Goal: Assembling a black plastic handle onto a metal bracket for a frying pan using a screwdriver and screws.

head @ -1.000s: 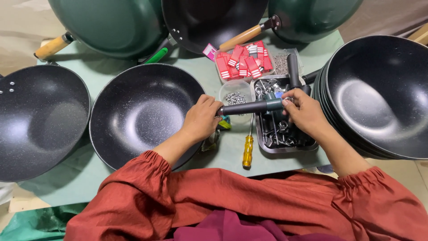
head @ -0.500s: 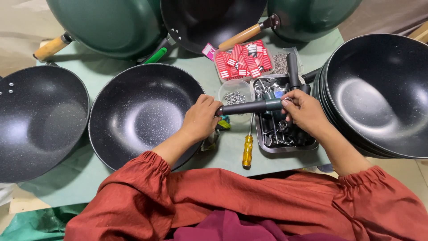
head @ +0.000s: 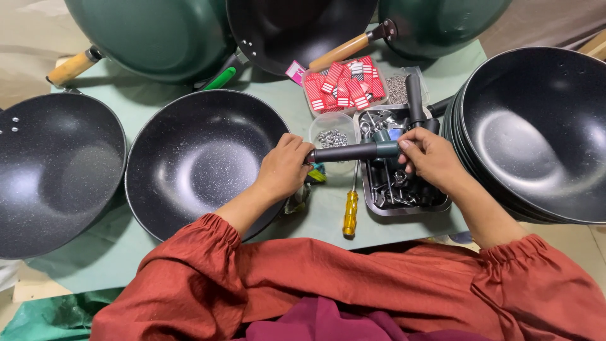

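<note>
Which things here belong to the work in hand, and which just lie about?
In hand: dark pan handle, held by left hand and right hand; black wok; metal parts tray.
Lying about: yellow screwdriver; red tags; stacked woks.

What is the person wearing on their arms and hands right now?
Both arms wear loose rust-red sleeves gathered at elastic cuffs on the forearms. The left hand and right hand are bare: no gloves, rings, watch or bracelets visible.

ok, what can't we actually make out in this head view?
- Where the handle meets the nearer wok: covered by the left hand.
- Parts in the metal tray: too small, partly under the right hand.
- Stacked woks at right: cut by the frame edge.
</note>
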